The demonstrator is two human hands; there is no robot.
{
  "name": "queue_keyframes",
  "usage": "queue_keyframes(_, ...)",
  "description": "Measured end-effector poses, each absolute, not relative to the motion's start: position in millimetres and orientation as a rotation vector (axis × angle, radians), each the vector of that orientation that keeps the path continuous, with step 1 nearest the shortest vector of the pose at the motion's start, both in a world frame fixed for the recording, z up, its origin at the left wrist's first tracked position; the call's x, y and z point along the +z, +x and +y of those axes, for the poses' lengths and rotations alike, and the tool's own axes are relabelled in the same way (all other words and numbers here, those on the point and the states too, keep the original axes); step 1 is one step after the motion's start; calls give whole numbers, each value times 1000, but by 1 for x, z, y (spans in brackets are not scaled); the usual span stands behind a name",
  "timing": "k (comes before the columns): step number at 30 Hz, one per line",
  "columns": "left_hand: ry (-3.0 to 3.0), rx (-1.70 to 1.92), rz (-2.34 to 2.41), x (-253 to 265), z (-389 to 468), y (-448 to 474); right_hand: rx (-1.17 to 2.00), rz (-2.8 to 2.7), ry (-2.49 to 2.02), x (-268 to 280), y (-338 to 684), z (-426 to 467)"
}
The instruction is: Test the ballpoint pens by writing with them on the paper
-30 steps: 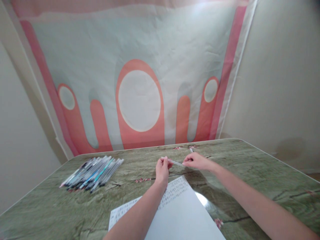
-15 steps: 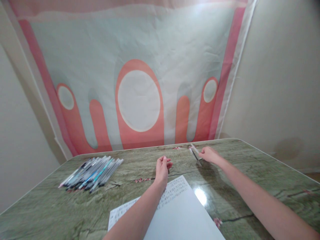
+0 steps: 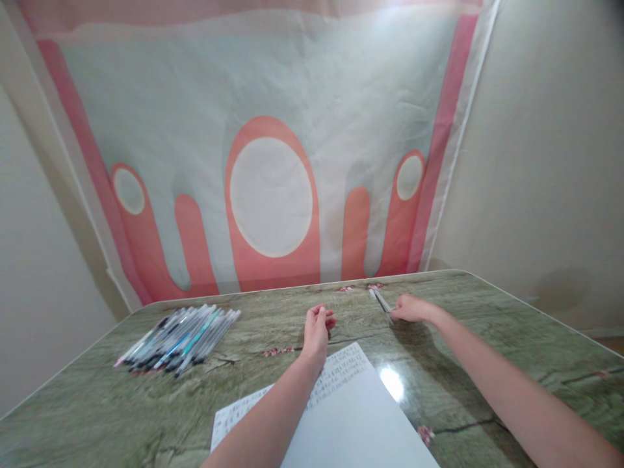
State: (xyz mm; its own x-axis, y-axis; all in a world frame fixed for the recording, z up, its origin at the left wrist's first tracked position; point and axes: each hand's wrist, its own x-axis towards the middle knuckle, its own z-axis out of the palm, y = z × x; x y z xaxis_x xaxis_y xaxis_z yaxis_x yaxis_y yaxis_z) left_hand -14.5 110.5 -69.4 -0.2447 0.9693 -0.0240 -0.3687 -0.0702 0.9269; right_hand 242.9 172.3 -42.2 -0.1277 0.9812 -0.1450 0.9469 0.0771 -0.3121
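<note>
My right hand (image 3: 408,308) is at the far right part of the table, its fingers closed on the near end of a slim pen (image 3: 383,301). This pen lies low over the tabletop, next to another pen-like stick that it partly covers. My left hand (image 3: 319,327) rests palm-inward near the middle, fingers loosely curled and slightly apart, with nothing visible in them. Its forearm crosses over a white sheet of paper (image 3: 358,419) with rows of handwriting along its far edge.
A pile of pens (image 3: 182,338), mostly clear-barrelled with some blue and teal ones, lies on the left of the wood-patterned table (image 3: 88,396). Behind the table hangs a pink and grey cloth (image 3: 336,97). Lamp glare shines right of the paper.
My right hand has moved slightly down and right, lowering the pen alongside the other stick, from a more raised, crossing position. My left hand and the paper have stayed put.
</note>
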Motion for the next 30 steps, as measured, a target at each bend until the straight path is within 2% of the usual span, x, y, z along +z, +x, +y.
queue_keyframes(8, 805, 1555, 1078, -70, 110, -15, 626, -2155, -1939, -48, 246, 176)
queue_keyframes(14, 803, 1548, 1084, -69, 110, -15, 826, -1986, -1879, -55, 252, 181)
queue_keyframes(21, 803, 1551, 1086, -69, 111, -14, 991, -1774, -1630, -50, 261, 188)
queue_keyframes(30, 794, 1557, 1066, -68, 109, -15, 751, -1707, -1460, -53, 237, 199)
